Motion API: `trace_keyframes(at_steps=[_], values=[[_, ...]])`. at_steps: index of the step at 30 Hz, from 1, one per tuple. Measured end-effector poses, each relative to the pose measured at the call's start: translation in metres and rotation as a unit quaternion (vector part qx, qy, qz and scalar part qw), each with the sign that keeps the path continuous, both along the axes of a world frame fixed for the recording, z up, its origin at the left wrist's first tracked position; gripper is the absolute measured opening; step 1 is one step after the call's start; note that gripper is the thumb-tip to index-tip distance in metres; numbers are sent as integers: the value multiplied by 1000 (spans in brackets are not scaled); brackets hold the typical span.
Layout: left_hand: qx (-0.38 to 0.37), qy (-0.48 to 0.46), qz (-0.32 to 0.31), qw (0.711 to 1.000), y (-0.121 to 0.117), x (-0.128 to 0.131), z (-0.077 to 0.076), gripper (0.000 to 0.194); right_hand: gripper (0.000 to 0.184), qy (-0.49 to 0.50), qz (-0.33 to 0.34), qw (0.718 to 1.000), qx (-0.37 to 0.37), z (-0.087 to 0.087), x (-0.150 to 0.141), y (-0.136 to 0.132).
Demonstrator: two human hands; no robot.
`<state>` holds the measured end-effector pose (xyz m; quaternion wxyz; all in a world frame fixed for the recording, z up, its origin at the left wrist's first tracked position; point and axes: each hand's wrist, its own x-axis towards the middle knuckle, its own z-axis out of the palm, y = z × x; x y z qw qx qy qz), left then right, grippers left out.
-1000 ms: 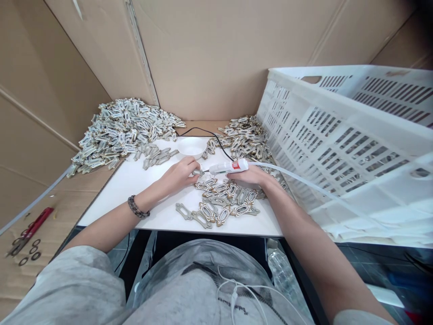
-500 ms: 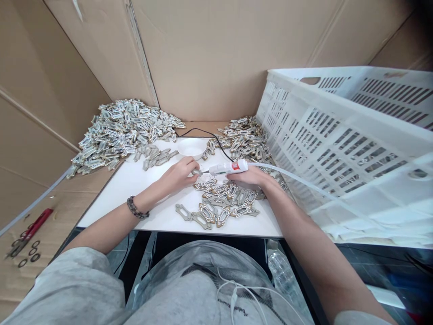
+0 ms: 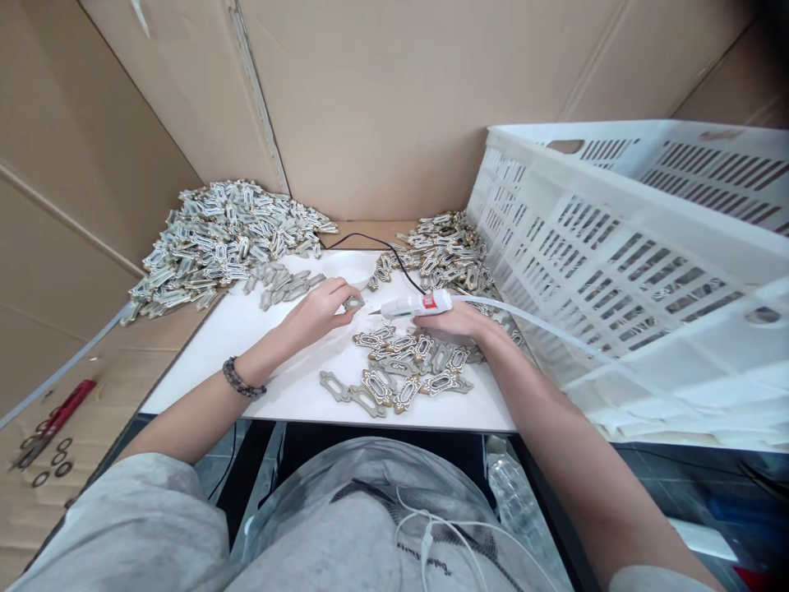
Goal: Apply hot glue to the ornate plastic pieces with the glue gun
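Observation:
Between thumb and fingertips, my left hand (image 3: 320, 314) pinches a small ornate metal frame piece (image 3: 353, 303), mostly covered by the fingers. My right hand (image 3: 459, 319) is closed around a white pen-shaped tool (image 3: 412, 307) with a red label, a thin tip and a clear hose at its back. The tip points left at the held piece, a small gap apart from it. Below the tool, several white-outlined and plain grey frame pieces (image 3: 407, 393) lie loosely overlapped on a white board (image 3: 197, 370). A white bowl (image 3: 346, 261) stands just behind my left hand.
A large heap of frame pieces (image 3: 215, 238) is at the back left, a smaller heap (image 3: 449, 242) at the back right. The white slotted crate (image 3: 592, 238) stands right. A black cable (image 3: 394, 251) crosses behind the tool. Red-handled pliers or scissors (image 3: 65, 411) and several dark rings (image 3: 63, 469) lie left.
My left hand has drawn slightly left and up with the frame piece, away from the tool's tip. The right hand and the tool have stayed nearly still.

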<state>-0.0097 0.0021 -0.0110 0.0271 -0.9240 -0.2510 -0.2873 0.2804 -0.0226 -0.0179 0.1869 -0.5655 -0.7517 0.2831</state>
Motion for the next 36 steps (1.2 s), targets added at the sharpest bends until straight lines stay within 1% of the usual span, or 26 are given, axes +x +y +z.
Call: trace_keyframes(at_steps=[8,14,21,26,32,36], values=[[-59,-11,-3,998,4,-1,-2,13,16,-9,4,1000,1,2,0,0],[-97,-5,-7,995,7,-1,-8,14,16,-11,9,1000,5,3,0,-2],[-139,18,-13,990,7,2,-15,19,17,-13,5,1000,4,2,-1,0],[-161,2,-18,987,7,4,-18,19,18,-6,10,1000,4,0,0,1],[-193,-12,-1,981,10,2,-13,22,15,-14,10,1000,1,5,-2,-2],[-247,-62,12,967,10,0,-7,23,14,-24,4,1000,3,6,-3,-3]])
